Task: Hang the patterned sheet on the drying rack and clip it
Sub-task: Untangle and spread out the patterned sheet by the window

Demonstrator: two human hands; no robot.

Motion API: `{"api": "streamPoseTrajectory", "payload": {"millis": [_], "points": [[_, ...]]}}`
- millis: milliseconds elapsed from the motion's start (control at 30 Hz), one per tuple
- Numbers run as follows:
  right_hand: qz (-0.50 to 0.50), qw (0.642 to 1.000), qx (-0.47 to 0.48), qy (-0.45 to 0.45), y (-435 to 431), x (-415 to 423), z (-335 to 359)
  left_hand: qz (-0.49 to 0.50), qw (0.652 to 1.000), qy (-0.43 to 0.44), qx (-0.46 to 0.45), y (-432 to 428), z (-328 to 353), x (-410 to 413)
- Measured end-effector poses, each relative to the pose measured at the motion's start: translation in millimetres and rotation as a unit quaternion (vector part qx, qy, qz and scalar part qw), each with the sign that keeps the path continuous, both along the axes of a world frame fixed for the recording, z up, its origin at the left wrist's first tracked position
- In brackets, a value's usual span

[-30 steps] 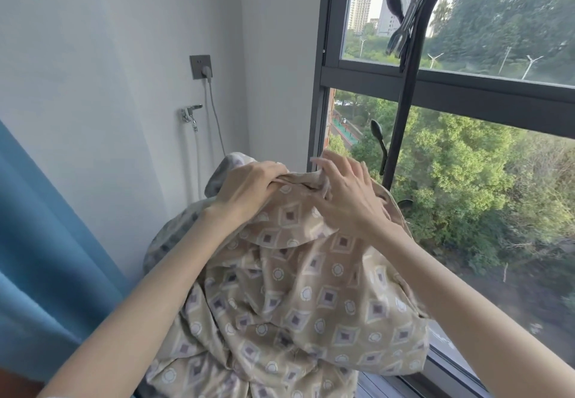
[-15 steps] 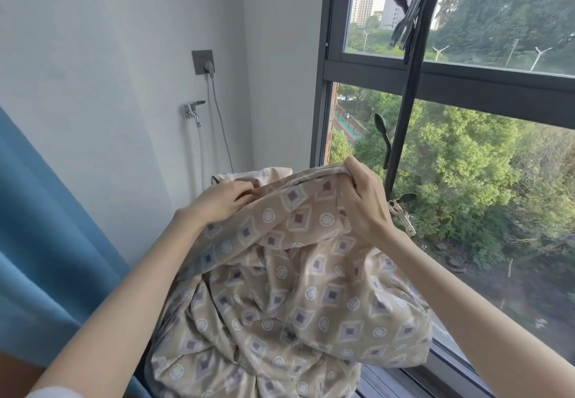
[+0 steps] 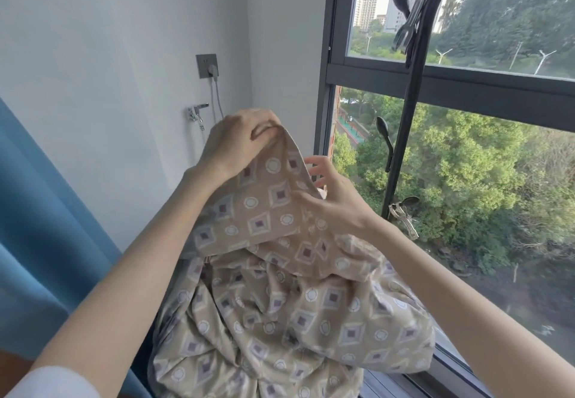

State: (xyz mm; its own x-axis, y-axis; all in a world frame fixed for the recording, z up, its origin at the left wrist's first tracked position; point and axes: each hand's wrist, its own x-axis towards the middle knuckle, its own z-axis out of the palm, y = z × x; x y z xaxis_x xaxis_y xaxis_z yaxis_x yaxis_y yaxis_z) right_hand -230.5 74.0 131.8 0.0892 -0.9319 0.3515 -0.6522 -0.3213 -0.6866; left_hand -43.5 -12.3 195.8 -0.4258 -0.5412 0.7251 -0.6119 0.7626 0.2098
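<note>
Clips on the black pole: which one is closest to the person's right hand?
The lowest clip, with shiny metal jaws, just past the right hand; the middle clip and top clip sit higher up.

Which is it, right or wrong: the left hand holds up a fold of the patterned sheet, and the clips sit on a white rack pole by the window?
Wrong in one respect: the rack pole is black, not white, as the head view shows. The rest holds: the left hand holds up a fold of the patterned sheet, and the clips sit on that pole by the window.
</note>
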Motion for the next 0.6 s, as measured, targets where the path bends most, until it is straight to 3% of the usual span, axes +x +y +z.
{"api": "streamPoseTrajectory", "payload": {"millis": [100,167,267,367,500,600], "points": [[-0.064,0.996,-0.043,0.043,-9.3,14.3,2.1,-0.013,1.0,0.016,0.004,3.9,-12.2,-6.0],[-0.103,0.993,-0.053,0.02,-10.3,8.7,0.3,0.009,1.0,-0.002,-0.002,-1.7,-19.7,2.1],[-0.128,0.99,-0.057,-0.003,-3.5,-5.3,-3.6,0.034,0.991,-0.113,0.055,-11.3,-34.8,23.0],[-0.117,0.991,-0.027,0.056,3.5,-11.2,-16.7,0.032,0.971,-0.206,0.115,-15.6,-59.7,35.1],[-0.154,0.98,0.018,0.122,10.1,-17.2,-36.2,0.101,0.961,-0.25,0.055,-18.2,-87.6,39.7],[-0.179,0.966,0.033,0.181,15.3,-22.9,-42.0,0.175,0.963,-0.202,-0.002,-23.5,-92.9,41.6]]}}
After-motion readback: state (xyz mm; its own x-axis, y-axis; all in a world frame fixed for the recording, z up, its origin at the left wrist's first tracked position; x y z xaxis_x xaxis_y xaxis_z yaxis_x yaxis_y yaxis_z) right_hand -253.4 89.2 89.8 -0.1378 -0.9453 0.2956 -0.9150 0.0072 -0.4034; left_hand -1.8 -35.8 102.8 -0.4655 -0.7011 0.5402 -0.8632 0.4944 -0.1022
